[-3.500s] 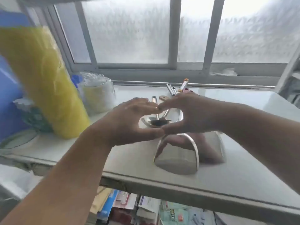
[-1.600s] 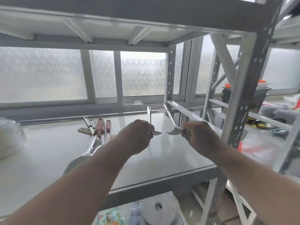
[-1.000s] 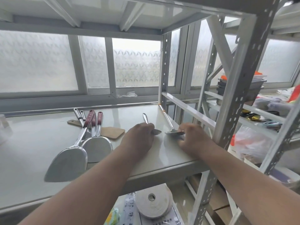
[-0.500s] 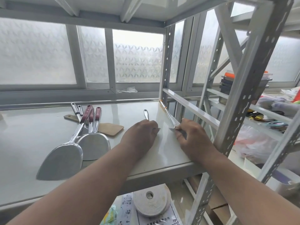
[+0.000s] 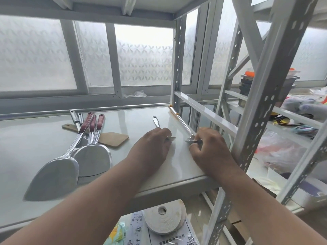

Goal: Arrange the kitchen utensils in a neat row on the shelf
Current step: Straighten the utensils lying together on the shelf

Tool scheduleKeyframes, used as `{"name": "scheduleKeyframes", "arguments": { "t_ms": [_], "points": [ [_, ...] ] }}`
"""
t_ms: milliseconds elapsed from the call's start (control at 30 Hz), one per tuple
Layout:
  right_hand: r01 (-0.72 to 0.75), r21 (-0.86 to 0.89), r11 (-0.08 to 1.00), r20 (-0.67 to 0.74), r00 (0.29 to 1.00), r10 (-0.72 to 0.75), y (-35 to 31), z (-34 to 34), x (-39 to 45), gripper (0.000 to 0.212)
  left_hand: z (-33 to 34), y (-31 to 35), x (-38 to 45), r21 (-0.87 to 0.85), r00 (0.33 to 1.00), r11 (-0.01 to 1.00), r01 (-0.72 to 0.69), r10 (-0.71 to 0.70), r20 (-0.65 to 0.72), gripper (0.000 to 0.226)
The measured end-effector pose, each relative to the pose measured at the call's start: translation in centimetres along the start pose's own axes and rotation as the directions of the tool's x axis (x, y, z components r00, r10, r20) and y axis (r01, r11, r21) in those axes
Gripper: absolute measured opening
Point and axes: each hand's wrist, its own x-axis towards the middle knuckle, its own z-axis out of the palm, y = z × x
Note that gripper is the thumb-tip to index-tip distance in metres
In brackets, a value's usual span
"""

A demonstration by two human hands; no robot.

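Spoons: two, left spoon (image 5: pixel 156 121) and right spoon (image 5: pixel 184 125), now flat on shelf (image 5: pixel 44 144), lifted 1.6 s ago | left hand (image 5: pixel 150 147) covers one bowl, grip unclear | right hand (image 5: pixel 208 149) pinches other | turners: apparently three metal (image 5: pixel 53 175), one wooden (image 5: pixel 113 138)

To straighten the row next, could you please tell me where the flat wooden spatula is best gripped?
Probably by the broad blade end of the flat wooden spatula, approached from the right. That end lies bare on the white shelf, whereas the steel spatulas with red handles cross over its middle and handle.
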Motion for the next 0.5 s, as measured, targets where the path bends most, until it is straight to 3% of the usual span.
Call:
{"name": "scheduleKeyframes", "arguments": {
  "t_ms": [500],
  "points": [
    [-0.023,0.006,1.000,-0.011,1.000,0.023,0.28,0.25,0.13,0.006,0.19,-0.16,0.77,0.021,0.999,0.999,-0.049,0.049,-0.016,0.013]
  ]
}}
